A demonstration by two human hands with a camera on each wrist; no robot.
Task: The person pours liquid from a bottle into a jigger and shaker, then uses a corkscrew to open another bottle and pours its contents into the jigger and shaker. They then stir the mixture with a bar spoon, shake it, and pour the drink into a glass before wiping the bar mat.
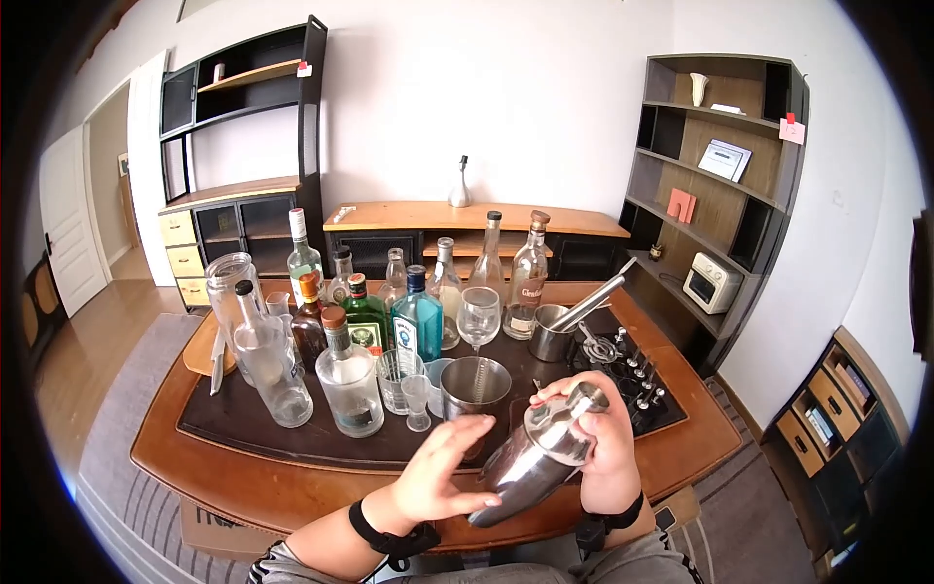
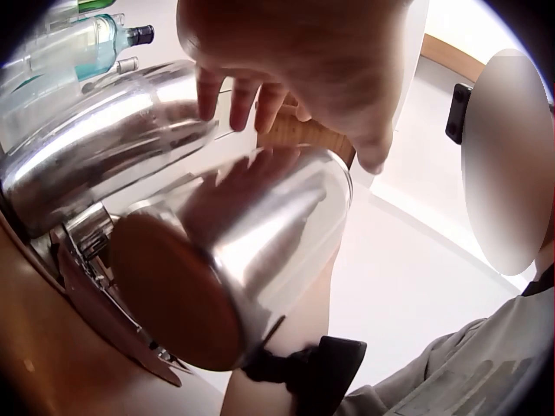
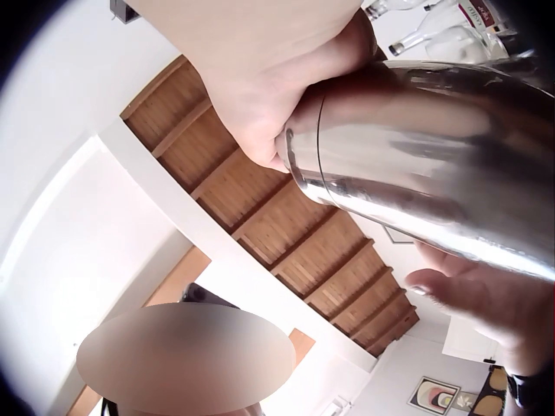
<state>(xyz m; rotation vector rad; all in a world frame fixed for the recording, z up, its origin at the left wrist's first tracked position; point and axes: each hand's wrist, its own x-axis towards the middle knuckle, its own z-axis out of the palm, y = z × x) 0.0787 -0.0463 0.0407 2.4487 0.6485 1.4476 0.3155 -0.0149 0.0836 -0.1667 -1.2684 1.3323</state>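
Observation:
A steel cocktail shaker (image 1: 525, 472) is held tilted above the front edge of the desk, its cap end up to the right and its base down to the left. My right hand (image 1: 613, 438) grips it around the shoulder and cap. Close beside the shaker's body is my left hand (image 1: 438, 474), fingers extended and thumb apart, the thumb overlapping the lower body in the head view. From the left wrist, the shaker's flat base (image 2: 178, 290) faces the camera, with the left fingers spread above the body. Just beyond the hands stands a steel mixing tin (image 1: 476, 383).
Several bottles crowd the left and back of the desk (image 1: 292, 496), including a blue bottle (image 1: 416, 316) and a clear bottle (image 1: 348, 380). A stemmed glass (image 1: 479, 313) stands behind the tin. At the right are a steel cup (image 1: 552, 336) with bar tools and a strainer (image 1: 600, 347).

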